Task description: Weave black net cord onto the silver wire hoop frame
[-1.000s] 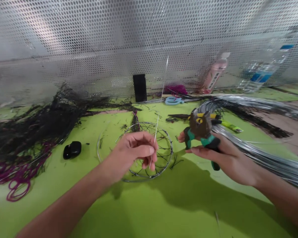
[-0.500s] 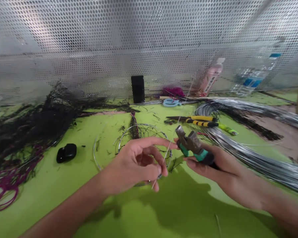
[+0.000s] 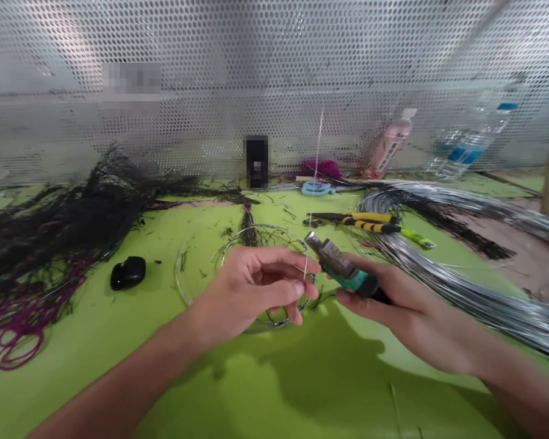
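Observation:
My left hand [image 3: 260, 289] pinches a thin pale wire [image 3: 306, 266] between thumb and fingers; the wire stands nearly upright and runs up past the jaws of the pliers. My right hand [image 3: 393, 292] is wrapped round green-and-black pliers [image 3: 343, 265], whose metal jaws point up and left, close beside the wire. Whether the jaws touch the wire I cannot tell. Beneath my left hand lies a wire hoop [image 3: 279, 228], partly hidden by the hand, with dark strands across it and a dark bundle [image 3: 248, 225] at its far side.
Yellow-black pliers [image 3: 370, 222] lie behind my right hand, beside a large coil of silvery wire [image 3: 476, 299]. Dark strands [image 3: 73, 213] and purple cord [image 3: 21, 347] are heaped at left, near a black case [image 3: 128, 272]. Blue-handled scissors [image 3: 318, 188] and bottles [image 3: 388, 143] stand or lie behind.
The wire in my left hand has swung from a slant to nearly upright, and its lower end no longer hangs below the fingers. The pliers have shifted left and their jaws look closer together.

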Motion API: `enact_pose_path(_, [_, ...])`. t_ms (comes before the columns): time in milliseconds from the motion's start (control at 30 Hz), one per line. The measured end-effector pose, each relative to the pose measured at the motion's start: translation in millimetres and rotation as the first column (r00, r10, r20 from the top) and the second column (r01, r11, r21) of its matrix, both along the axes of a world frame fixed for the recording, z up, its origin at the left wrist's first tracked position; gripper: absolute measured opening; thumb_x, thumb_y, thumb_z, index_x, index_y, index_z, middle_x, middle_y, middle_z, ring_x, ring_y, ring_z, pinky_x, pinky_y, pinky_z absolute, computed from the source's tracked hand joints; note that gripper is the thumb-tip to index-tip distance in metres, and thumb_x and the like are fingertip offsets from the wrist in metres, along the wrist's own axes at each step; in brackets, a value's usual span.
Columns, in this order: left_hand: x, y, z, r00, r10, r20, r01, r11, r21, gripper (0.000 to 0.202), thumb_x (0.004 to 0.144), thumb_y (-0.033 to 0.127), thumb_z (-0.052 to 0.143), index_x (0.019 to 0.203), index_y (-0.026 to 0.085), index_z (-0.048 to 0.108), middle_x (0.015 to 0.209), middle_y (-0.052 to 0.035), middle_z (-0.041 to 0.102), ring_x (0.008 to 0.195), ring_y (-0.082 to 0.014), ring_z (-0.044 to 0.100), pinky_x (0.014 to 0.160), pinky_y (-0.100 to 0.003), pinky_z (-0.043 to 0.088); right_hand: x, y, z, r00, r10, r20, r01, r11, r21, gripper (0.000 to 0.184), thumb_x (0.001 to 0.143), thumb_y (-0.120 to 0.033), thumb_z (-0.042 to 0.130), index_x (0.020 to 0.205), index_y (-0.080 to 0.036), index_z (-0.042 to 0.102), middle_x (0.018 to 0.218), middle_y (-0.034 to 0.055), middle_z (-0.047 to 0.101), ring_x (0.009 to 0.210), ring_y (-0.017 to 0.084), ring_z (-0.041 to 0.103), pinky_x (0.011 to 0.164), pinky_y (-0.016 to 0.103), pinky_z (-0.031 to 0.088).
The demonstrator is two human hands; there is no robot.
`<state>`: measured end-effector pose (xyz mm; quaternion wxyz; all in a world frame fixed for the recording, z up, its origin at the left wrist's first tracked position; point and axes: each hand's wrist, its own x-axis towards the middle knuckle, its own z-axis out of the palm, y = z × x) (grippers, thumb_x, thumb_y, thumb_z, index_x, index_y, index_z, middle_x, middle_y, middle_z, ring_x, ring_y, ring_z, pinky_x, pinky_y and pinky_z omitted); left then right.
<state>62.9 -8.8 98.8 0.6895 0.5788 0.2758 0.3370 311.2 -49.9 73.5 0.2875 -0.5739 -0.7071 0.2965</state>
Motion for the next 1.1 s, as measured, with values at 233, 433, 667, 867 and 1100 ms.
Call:
enact_pose_path(233, [-1.4, 0.1, -1.2, 0.993, 0.095, 0.065, -0.101, 0.99, 0.098, 0.025, 0.089, 0.007, 0.069, 0.107, 0.022, 0.078, 0.083, 0.0035, 0.077, 0.057, -0.0039, 0.066, 0.057, -0.014, 0.059, 4.4, 3.0, -1.6, 0.999, -0.012, -0.045, 0.01, 0.999, -0.052, 0.065, 0.093, -0.07, 0.057, 0.146, -0.032, 0.057, 0.11, 0.0059, 0.076, 0.103, 0.034, 0.069, 0.086, 0.047, 0.06])
enact_pose_path(433, [2.6, -3.0, -1.8, 1.0, 0.016, 0.018, -0.016, 1.0, 0.027, 0.026, 0.083, 0.003, 0.07, 0.102, 0.018, 0.078, 0.081, 0.0014, 0.078, 0.058, -0.0057, 0.067, 0.055, -0.015, 0.059, -1.8, 1.9, 2.7, 0.999, 0.042, 0.005, -0.042, 0.999, 0.012, 0.071, 0.088, -0.077, 0.057, 0.141, -0.03, 0.063, 0.132, 0.0089, 0.071, 0.12, 0.041, 0.065, 0.102, 0.056, 0.054])
enact_pose_path(667, [4.4, -0.6, -0.3, 0.998, 0.05, -0.037, -0.05, 0.999, 0.015, 0.02, 0.076, 0.004, 0.075, 0.092, 0.015, 0.079, 0.079, -0.0017, 0.079, 0.054, -0.0069, 0.066, 0.054, -0.016, 0.058, -9.6, 2.7, 5.8, 0.993, 0.105, 0.046, -0.108, 0.991, 0.084, 0.059, 0.094, -0.068, 0.054, 0.134, -0.027, 0.066, 0.133, 0.0098, 0.071, 0.118, 0.04, 0.066, 0.102, 0.056, 0.051])
enact_pose_path(867, [2.5, 0.1, -4.5, 0.992, 0.056, -0.115, -0.05, 0.997, 0.058, 0.024, 0.077, 0.008, 0.074, 0.1, 0.016, 0.079, 0.084, -0.0024, 0.079, 0.054, -0.0066, 0.065, 0.054, -0.017, 0.057, -12.0, 4.2, 7.0, 0.989, 0.141, 0.045, -0.143, 0.988, 0.056, 0.038, 0.099, -0.055, 0.055, 0.123, -0.027, 0.066, 0.109, 0.0048, 0.076, 0.092, 0.029, 0.068, 0.08, 0.041, 0.051])
enact_pose_path(1100, [2.6, 1.4, -5.4, 0.992, 0.06, -0.111, -0.048, 0.993, 0.104, 0.025, 0.076, 0.008, 0.072, 0.099, 0.017, 0.078, 0.081, -0.0002, 0.078, 0.053, -0.0062, 0.063, 0.054, -0.017, 0.057, -12.4, 7.7, 5.0, 0.984, 0.177, 0.023, -0.177, 0.984, -0.01, 0.026, 0.101, -0.05, 0.056, 0.105, -0.025, 0.061, 0.094, 0.001, 0.07, 0.077, 0.021, 0.057, 0.068, 0.034, 0.043])
